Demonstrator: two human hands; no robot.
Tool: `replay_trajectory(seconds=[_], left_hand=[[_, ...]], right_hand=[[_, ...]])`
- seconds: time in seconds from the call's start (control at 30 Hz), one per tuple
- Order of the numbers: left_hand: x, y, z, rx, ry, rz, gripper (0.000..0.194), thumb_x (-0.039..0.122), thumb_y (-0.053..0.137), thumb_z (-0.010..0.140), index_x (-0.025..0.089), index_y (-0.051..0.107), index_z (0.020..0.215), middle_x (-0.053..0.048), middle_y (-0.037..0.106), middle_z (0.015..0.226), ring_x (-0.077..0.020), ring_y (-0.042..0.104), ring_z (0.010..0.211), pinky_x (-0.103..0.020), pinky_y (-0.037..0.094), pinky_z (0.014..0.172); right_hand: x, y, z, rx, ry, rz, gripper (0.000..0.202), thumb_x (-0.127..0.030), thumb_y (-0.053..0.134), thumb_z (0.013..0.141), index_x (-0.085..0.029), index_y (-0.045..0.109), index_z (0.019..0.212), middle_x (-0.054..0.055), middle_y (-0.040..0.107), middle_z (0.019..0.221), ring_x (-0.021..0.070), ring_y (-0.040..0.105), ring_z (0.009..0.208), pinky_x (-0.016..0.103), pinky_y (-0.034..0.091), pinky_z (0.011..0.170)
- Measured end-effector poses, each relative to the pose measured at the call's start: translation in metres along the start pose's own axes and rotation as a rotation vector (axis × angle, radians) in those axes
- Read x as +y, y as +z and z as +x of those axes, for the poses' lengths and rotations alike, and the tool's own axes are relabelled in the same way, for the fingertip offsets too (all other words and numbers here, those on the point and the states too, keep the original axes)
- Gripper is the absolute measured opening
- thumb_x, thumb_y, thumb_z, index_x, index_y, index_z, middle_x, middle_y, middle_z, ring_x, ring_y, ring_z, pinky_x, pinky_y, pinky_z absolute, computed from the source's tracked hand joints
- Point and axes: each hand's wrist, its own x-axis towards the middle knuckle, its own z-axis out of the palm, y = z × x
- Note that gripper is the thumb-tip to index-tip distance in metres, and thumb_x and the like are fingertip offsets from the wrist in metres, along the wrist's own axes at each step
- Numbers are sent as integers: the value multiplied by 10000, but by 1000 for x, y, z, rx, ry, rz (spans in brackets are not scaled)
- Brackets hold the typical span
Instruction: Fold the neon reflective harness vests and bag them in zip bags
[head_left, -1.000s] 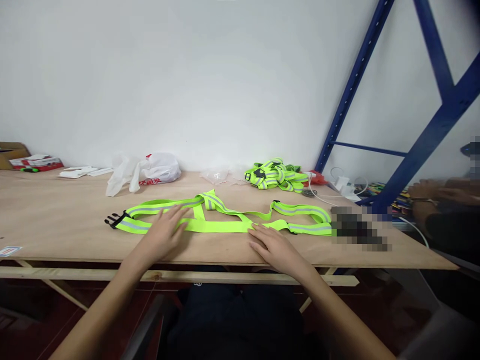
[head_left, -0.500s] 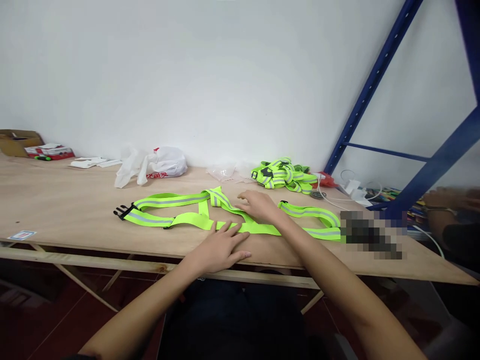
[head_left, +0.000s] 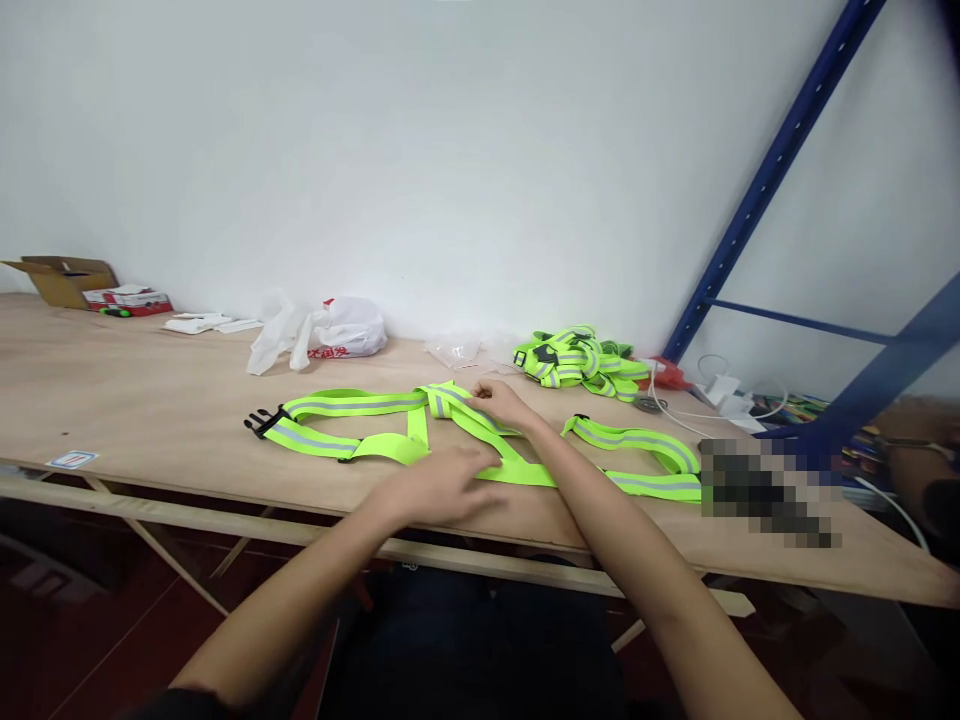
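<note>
A neon-green reflective safety vest (head_left: 330, 408) made of elastic straps with grey stripes lies spread across the table. Its black side-release buckle (head_left: 264, 422) sits at the left end. My right hand (head_left: 501, 403) reaches to the upper middle, fingers curled together on a folded strap there. Over the lower strap, near the table's front edge, my left hand (head_left: 442, 486) is slightly blurred, its fingers stretched and apart; it grips nothing, and I cannot tell whether it touches the strap.
More green reflective vests (head_left: 581, 362) are heaped by the wall, beside a red bag and white cables. A white plastic bag (head_left: 349, 326), clear wrappers (head_left: 456, 352) and a cardboard box (head_left: 67, 282) stand farther left. Blue shelf posts (head_left: 780, 170) rise at right; a pixelated patch covers the vest's right end.
My right hand has closed its fingers on the folded strap. My left hand has shifted from lying flat on the lower strap and is blurred. The view has swung slightly left.
</note>
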Motion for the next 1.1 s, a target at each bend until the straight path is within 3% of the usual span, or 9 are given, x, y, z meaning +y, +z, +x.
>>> replay_trajectory(seconds=[0.07,0.13,0.17,0.27,0.4,0.57,0.8,0.97,1.1], left_hand=[[-16,-30,12,73,-134,68,409,477,411,982,231,684,1163,-83,739,1073,-266,674,949,-361,488,878],[-39,-60,30,226,-307,243,333,391,473,942,202,691,1109,-101,740,1035,-278,670,919,-357,485,833],[-52,-72,40,235,-354,309,306,360,503,918,192,699,1083,-113,735,1066,-285,667,947,-352,482,829],[-89,-90,64,47,-483,402,220,295,618,798,181,728,951,-127,738,1062,-292,668,966,-326,485,798],[-119,-78,79,-8,-559,378,299,335,649,742,182,717,989,-132,740,1076,-292,670,968,-313,498,769],[-133,-52,89,226,-539,318,454,422,632,773,146,660,1132,-172,705,1162,-310,645,1063,-316,487,822],[-143,-21,100,246,-510,235,260,365,597,800,165,699,930,-155,737,1008,-302,677,952,-299,466,723],[-147,-16,101,313,-510,216,240,370,577,852,198,648,1003,-134,723,1075,-301,654,1011,-310,453,738],[-147,-16,102,374,-518,206,238,354,546,902,216,567,1095,-133,712,1075,-305,647,1014,-324,440,727]], right_hand=[[2,-2,0,74,-3,126,257,-417,694,674,-192,570,671,-31,550,662,136,464,662,259,356,622],[4,-2,-1,125,12,264,274,-415,727,646,-195,566,676,-34,542,666,135,464,665,259,362,634],[5,-1,-1,146,23,338,277,-407,741,634,-196,567,682,-36,541,670,135,468,667,258,368,643],[5,3,-1,195,63,568,292,-383,763,605,-204,550,694,-39,545,681,140,507,684,262,411,673],[7,13,-5,244,118,781,328,-390,765,592,-220,514,716,-27,586,714,176,592,730,289,481,684],[15,21,-9,246,245,862,346,-360,775,614,-234,492,770,-16,653,776,206,678,771,300,524,657],[17,21,-9,295,287,837,292,-311,758,631,-234,497,737,-13,676,763,196,692,739,295,542,646],[23,16,-7,426,262,790,296,-334,759,601,-233,501,707,-30,624,640,194,652,676,321,545,655],[28,11,-5,460,245,778,318,-371,767,600,-233,507,720,-49,573,596,178,624,621,331,541,654]])
